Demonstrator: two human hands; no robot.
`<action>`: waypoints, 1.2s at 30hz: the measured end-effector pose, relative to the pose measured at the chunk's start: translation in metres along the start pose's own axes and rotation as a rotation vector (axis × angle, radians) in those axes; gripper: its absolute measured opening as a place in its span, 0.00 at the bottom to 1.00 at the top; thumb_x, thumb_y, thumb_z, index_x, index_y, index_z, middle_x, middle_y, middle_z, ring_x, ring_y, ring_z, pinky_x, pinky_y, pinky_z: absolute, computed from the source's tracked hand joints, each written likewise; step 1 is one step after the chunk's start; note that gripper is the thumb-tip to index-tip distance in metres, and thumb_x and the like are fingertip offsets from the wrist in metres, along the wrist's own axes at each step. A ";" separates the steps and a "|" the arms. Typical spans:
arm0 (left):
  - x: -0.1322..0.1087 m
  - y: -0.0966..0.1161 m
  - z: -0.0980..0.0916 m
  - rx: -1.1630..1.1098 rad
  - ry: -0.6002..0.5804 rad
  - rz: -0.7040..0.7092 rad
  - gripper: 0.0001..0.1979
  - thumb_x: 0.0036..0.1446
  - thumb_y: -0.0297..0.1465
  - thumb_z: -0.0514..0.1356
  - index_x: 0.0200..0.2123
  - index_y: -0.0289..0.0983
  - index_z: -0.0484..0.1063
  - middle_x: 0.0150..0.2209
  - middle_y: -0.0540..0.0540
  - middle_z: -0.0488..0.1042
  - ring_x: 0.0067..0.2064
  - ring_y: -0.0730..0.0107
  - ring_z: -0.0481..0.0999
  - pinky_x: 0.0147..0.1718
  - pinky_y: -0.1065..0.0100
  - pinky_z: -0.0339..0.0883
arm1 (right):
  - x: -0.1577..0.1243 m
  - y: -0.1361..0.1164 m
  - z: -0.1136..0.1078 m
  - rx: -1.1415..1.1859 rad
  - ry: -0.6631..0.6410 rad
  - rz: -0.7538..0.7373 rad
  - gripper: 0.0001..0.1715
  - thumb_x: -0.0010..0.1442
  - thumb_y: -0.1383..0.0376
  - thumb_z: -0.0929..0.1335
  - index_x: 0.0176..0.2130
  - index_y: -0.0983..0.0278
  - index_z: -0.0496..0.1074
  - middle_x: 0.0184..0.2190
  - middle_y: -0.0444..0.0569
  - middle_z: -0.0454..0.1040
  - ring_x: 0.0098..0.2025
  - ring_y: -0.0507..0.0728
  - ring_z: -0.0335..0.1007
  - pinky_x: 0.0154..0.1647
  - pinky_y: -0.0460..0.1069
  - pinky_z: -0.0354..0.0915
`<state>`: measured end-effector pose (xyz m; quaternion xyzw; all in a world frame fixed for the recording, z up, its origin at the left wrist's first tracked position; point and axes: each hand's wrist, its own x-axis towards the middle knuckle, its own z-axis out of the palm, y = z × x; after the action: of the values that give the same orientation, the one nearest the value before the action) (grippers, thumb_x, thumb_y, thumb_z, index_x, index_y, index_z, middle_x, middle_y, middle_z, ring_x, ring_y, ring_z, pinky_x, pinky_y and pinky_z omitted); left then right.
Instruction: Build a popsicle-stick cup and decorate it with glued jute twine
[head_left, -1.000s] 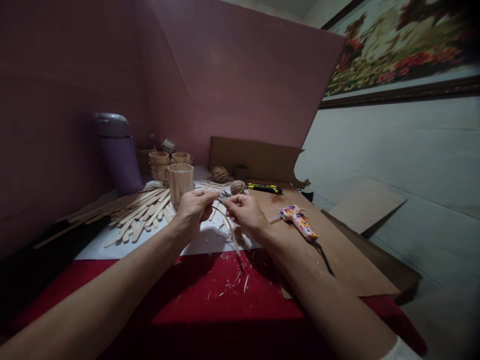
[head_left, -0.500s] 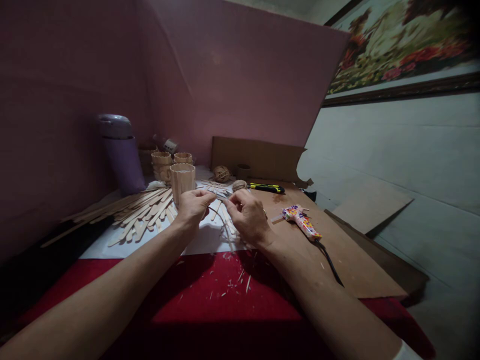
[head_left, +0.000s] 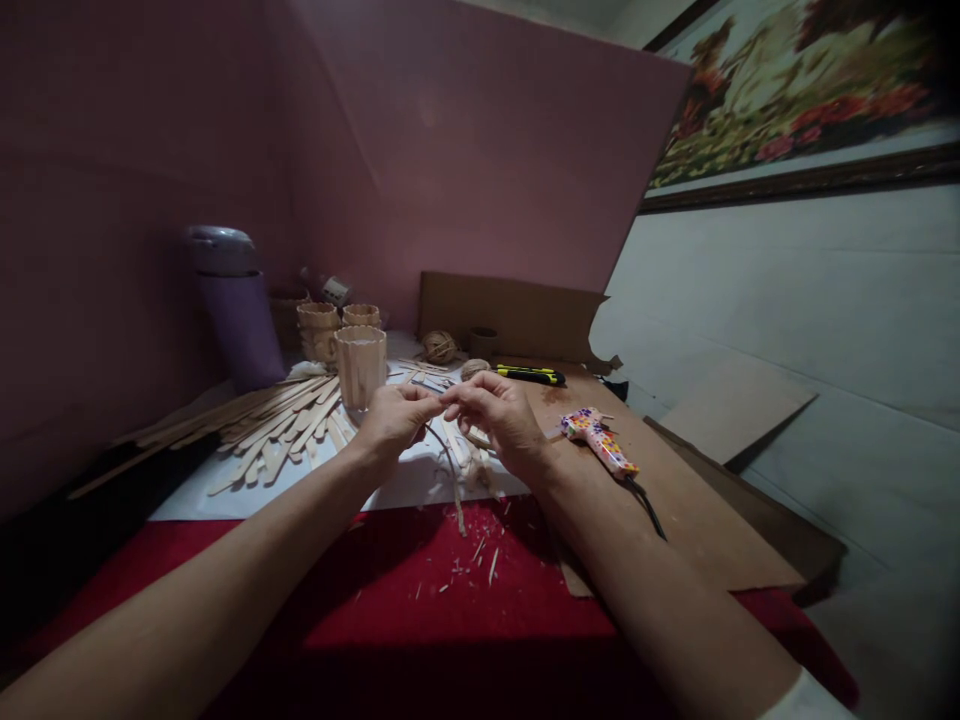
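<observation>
My left hand (head_left: 394, 425) is closed in a pinch on a length of brown twine (head_left: 452, 478), whose end hangs down in front of the white paper. My right hand (head_left: 501, 418) meets it fingertip to fingertip, thumb and forefinger pinched at the same spot; part of the twine there is hidden by the fingers. Behind my left hand stands a cup made of craft sticks (head_left: 361, 365). Just beyond my right hand lies a small ball of twine (head_left: 475, 369), and a larger twine ball (head_left: 439, 347) sits further back.
Craft sticks (head_left: 296, 430) fan out at the left, near a purple bottle (head_left: 244, 330). Two more stick cups (head_left: 318, 330) stand behind. On the cardboard (head_left: 697, 520) at right lie a glue gun (head_left: 600, 440) and a yellow-black utility knife (head_left: 531, 375). Shavings litter the red cloth (head_left: 420, 600).
My right hand has shifted its grip, fingers now straighter and touching my left fingertips. The hanging twine has swung lower and nearer. The view has turned slightly.
</observation>
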<state>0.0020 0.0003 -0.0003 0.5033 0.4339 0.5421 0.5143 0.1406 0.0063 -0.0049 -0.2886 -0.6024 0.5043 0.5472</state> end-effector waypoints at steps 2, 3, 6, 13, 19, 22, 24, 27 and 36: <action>0.000 0.001 0.000 -0.004 0.006 -0.001 0.13 0.37 0.32 0.69 0.14 0.34 0.68 0.09 0.57 0.56 0.12 0.85 0.49 0.13 0.75 0.38 | 0.001 0.001 -0.001 0.067 -0.005 0.022 0.11 0.49 0.59 0.70 0.25 0.63 0.67 0.22 0.43 0.72 0.22 0.49 0.64 0.23 0.45 0.59; 0.000 0.001 0.000 -0.006 0.024 0.001 0.13 0.37 0.31 0.68 0.14 0.34 0.68 0.09 0.57 0.56 0.12 0.85 0.49 0.13 0.75 0.38 | 0.002 0.001 -0.002 0.065 0.003 0.028 0.13 0.49 0.57 0.70 0.25 0.63 0.65 0.22 0.42 0.71 0.21 0.48 0.63 0.22 0.44 0.59; -0.001 0.002 0.001 -0.016 0.081 0.018 0.11 0.39 0.28 0.66 0.14 0.34 0.67 0.09 0.57 0.56 0.12 0.85 0.50 0.13 0.74 0.38 | 0.002 0.005 -0.002 -0.077 0.049 0.014 0.15 0.52 0.54 0.70 0.27 0.62 0.64 0.20 0.40 0.69 0.18 0.48 0.59 0.19 0.45 0.56; 0.001 -0.002 0.000 -0.023 0.123 0.055 0.09 0.38 0.27 0.66 0.15 0.33 0.69 0.10 0.56 0.59 0.13 0.84 0.52 0.13 0.74 0.41 | -0.005 0.009 -0.001 -0.949 0.082 -0.395 0.05 0.54 0.73 0.68 0.29 0.63 0.70 0.28 0.46 0.68 0.32 0.55 0.63 0.37 0.51 0.60; 0.003 -0.004 -0.001 -0.002 0.111 0.064 0.07 0.37 0.27 0.67 0.17 0.33 0.72 0.12 0.54 0.63 0.13 0.83 0.55 0.14 0.75 0.43 | -0.006 0.006 -0.002 -1.023 0.078 -0.418 0.08 0.56 0.73 0.66 0.27 0.62 0.68 0.31 0.47 0.67 0.34 0.55 0.64 0.37 0.50 0.60; 0.003 -0.004 -0.001 0.016 0.082 0.058 0.07 0.37 0.27 0.66 0.16 0.33 0.72 0.11 0.54 0.62 0.13 0.83 0.54 0.13 0.74 0.42 | -0.007 0.002 0.001 -0.906 0.056 -0.391 0.10 0.54 0.74 0.67 0.25 0.62 0.66 0.34 0.48 0.70 0.38 0.55 0.67 0.38 0.49 0.61; 0.003 -0.004 -0.001 0.025 0.056 0.048 0.07 0.37 0.28 0.66 0.15 0.33 0.72 0.10 0.54 0.60 0.13 0.83 0.53 0.13 0.74 0.41 | -0.008 0.000 0.003 -0.795 0.032 -0.264 0.09 0.55 0.73 0.66 0.26 0.62 0.66 0.28 0.46 0.71 0.32 0.54 0.69 0.33 0.48 0.62; 0.002 -0.002 -0.001 0.031 0.020 0.037 0.07 0.37 0.28 0.66 0.15 0.33 0.72 0.09 0.55 0.59 0.12 0.83 0.51 0.13 0.74 0.40 | -0.008 0.000 0.003 -0.646 -0.002 -0.100 0.08 0.59 0.69 0.64 0.28 0.62 0.66 0.19 0.40 0.68 0.21 0.51 0.67 0.25 0.46 0.61; -0.002 0.001 0.002 -0.040 -0.060 0.043 0.08 0.37 0.31 0.67 0.17 0.33 0.71 0.13 0.52 0.65 0.14 0.82 0.56 0.14 0.75 0.42 | -0.002 0.009 -0.003 -0.457 0.059 -0.087 0.07 0.59 0.64 0.64 0.29 0.61 0.62 0.20 0.39 0.69 0.15 0.47 0.62 0.14 0.42 0.57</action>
<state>0.0039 -0.0018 0.0003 0.5182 0.3965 0.5462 0.5253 0.1420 0.0087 -0.0143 -0.3934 -0.6967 0.3218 0.5063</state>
